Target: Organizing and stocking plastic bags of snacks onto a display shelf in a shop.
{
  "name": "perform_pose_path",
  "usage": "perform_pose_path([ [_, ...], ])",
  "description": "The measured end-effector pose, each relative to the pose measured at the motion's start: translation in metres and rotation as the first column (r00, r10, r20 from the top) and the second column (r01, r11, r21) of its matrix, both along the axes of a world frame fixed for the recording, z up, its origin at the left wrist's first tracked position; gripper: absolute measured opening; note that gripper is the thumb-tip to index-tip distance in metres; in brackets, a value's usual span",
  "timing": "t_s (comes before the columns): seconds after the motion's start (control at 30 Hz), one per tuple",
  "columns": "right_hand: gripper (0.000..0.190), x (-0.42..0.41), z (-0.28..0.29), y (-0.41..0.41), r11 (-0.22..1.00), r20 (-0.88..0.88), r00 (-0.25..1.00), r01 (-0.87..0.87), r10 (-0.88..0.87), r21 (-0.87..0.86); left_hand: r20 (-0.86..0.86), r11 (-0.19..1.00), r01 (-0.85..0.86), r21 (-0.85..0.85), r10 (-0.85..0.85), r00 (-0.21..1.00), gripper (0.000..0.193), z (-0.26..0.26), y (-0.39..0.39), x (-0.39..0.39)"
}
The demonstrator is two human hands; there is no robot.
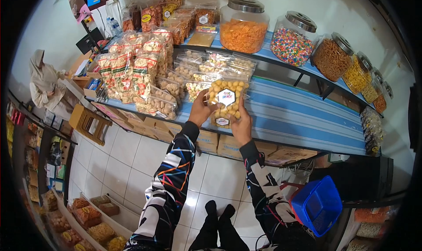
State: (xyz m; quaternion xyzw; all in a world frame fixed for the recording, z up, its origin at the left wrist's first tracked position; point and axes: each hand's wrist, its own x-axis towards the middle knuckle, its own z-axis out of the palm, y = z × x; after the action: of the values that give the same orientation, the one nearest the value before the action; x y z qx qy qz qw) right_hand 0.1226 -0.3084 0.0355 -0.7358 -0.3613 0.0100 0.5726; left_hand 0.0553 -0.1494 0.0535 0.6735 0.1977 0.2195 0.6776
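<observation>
Both of my hands hold a clear plastic bag of round yellow snacks (227,86) with a white label, above the front part of a blue striped shelf (296,109). My left hand (202,109) grips its left side, and my right hand (242,124) grips its right side. Just below it shows a similar bag with a label (222,120), partly hidden; whether it rests on the shelf, I cannot tell. Behind and to the left lie rows of small clear snack bags (194,69). Further left stand larger bags of pale crackers (145,66) with red print.
Lidded snack jars (244,33) line the upper shelf. Cardboard boxes (229,147) sit under the striped shelf. A blue plastic basket (316,206) is at the lower right. At the far left, a person (49,82) is near a brown stool (89,124). Snack racks (95,218) fill the lower left.
</observation>
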Motion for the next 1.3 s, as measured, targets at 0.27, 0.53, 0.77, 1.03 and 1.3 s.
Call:
perform_pose_path([
  [0.27, 0.067, 0.049, -0.006, 0.022, 0.968, 0.046, 0.980, 0.197, -0.193, -0.153, -0.143, 0.983, -0.040, 0.179, 0.066, 0.987, 0.084, -0.023, 0.009, 0.035],
  [0.53, 0.088, -0.013, -0.023, -0.051, 0.891, 0.370, 0.847, 0.443, -0.381, -0.098, 0.090, 0.891, -0.453, 0.020, 0.449, 0.889, 0.072, -0.055, -0.003, -0.019],
  [0.77, 0.086, -0.188, -0.186, -0.328, 0.534, -0.008, 0.866, 0.302, -0.501, -0.789, -0.306, 0.713, -0.591, -0.377, 0.506, 0.806, 0.023, -0.194, -0.101, -0.148],
  [1.03, 0.074, -0.275, -0.186, -0.654, -0.103, 0.182, 0.136, 0.449, -0.974, -0.887, -0.599, 0.825, -0.156, -0.544, -0.251, 0.760, 0.037, -0.224, -0.311, -0.169],
  [1.3, 0.091, -0.187, -0.167, -0.826, 0.122, -0.095, 0.076, 0.652, -0.993, -0.748, -0.471, 0.812, 0.584, -0.008, -0.518, 0.714, 0.086, -0.214, -0.529, -0.012],
])
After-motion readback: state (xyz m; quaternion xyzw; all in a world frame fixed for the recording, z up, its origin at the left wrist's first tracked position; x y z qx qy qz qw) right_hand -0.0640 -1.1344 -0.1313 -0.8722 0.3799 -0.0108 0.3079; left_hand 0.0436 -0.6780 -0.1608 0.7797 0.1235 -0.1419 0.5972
